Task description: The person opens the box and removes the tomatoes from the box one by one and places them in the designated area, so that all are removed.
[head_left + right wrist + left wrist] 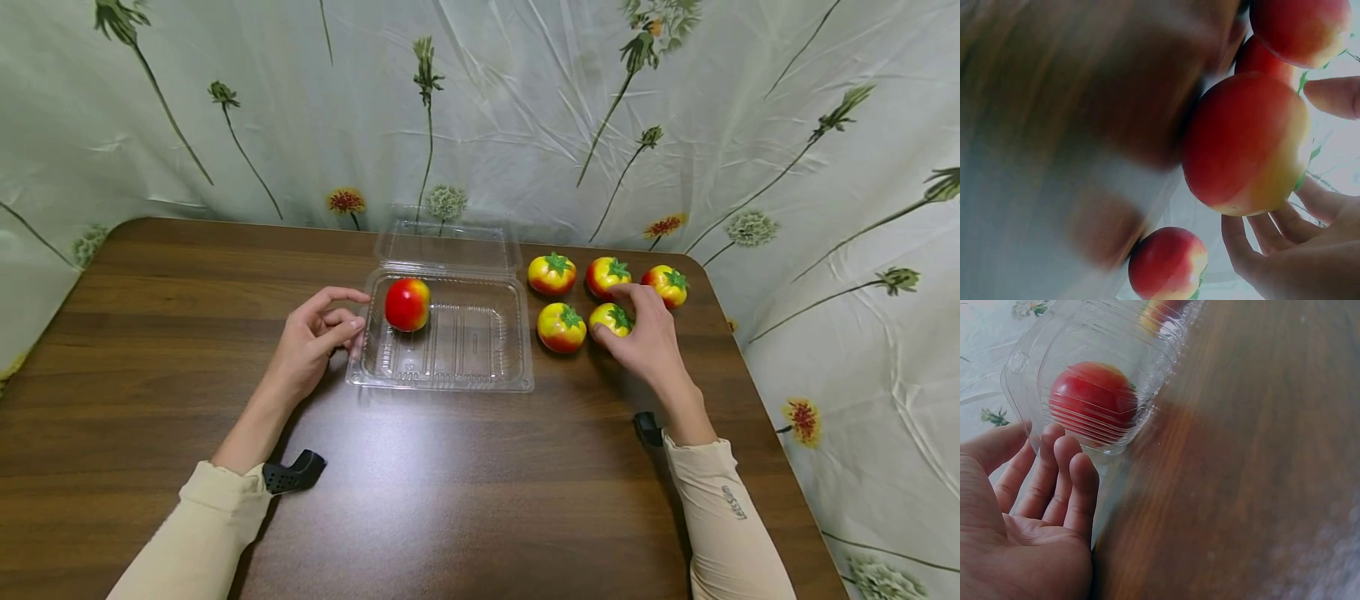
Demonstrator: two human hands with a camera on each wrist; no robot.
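A clear plastic clamshell box (480,385) lies with its lid folded back; one red-and-yellow tomato (407,305) rests inside at the left. At the box's left rim, my left hand (311,337) pinches the edge between thumb and fingers. My right hand (647,333) has its fingers and thumb around a tomato (1244,144) in the front row, still at table level. Its green leafy top shows in the head view, and some fingertips are hidden behind it. Beside it on the left sits another tomato (561,329).
Behind stand three more tomatoes: one at the left (551,275), one in the middle (606,277) and one at the right (666,285). The transparent lid (450,242) reaches the brown table's (420,500) back edge, against a flowered curtain (510,108).
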